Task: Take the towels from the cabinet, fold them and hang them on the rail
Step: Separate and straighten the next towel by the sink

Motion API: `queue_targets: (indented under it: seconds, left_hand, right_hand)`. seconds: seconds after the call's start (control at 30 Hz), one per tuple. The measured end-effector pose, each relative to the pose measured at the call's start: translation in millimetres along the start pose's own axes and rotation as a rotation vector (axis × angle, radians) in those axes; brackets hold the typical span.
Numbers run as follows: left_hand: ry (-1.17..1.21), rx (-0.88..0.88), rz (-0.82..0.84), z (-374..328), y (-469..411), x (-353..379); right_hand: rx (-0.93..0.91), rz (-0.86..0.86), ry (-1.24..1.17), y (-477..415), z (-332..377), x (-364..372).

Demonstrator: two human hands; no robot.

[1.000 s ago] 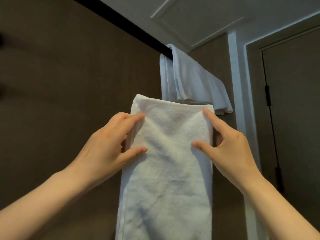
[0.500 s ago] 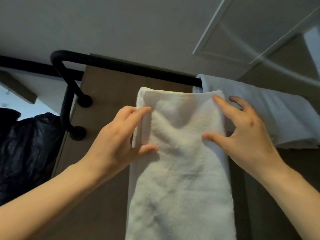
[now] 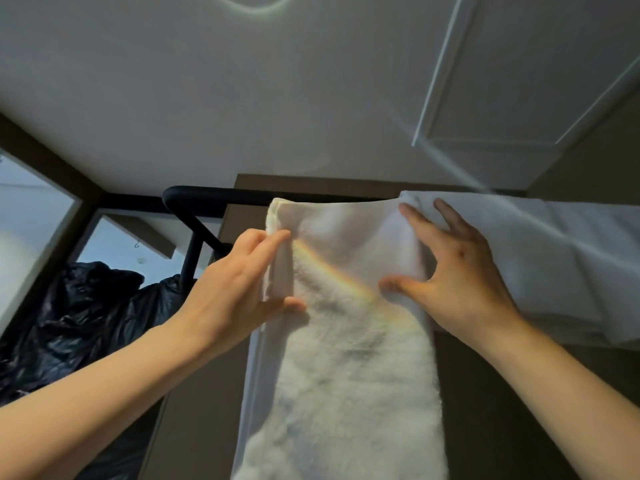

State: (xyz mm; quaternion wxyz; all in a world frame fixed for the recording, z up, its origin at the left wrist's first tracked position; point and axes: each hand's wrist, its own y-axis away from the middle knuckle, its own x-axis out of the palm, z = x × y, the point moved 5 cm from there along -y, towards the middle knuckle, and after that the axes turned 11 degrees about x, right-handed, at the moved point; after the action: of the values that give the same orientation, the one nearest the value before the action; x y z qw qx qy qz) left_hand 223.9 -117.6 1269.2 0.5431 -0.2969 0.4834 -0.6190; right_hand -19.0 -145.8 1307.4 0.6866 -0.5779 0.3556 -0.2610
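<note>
The folded towel hangs with its long axis twelve to six, top edge level with the black rail, which runs nine to three. The left hand pinches its nine o'clock edge and the right hand its three o'clock edge, beside another towel draped there.

Folded white towel hangs lengthwise, top edge at the black rail — second white towel draped just right.

text: we read none | labels and brands: we find none | numbers and signs: none that we can make out
</note>
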Motion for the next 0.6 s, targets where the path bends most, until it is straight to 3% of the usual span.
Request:
queue_targets:
  seconds: [0.3,0.6]
  left_hand:
    - [-0.124,0.009,-0.035,31,-49,-5]
    - [-0.081,-0.033,-0.040,77,-122,-3]
  right_hand:
    - [-0.084,-0.111,0.075,-50,15,5]
    - [-0.023,-0.118,0.141,-123,24,4]
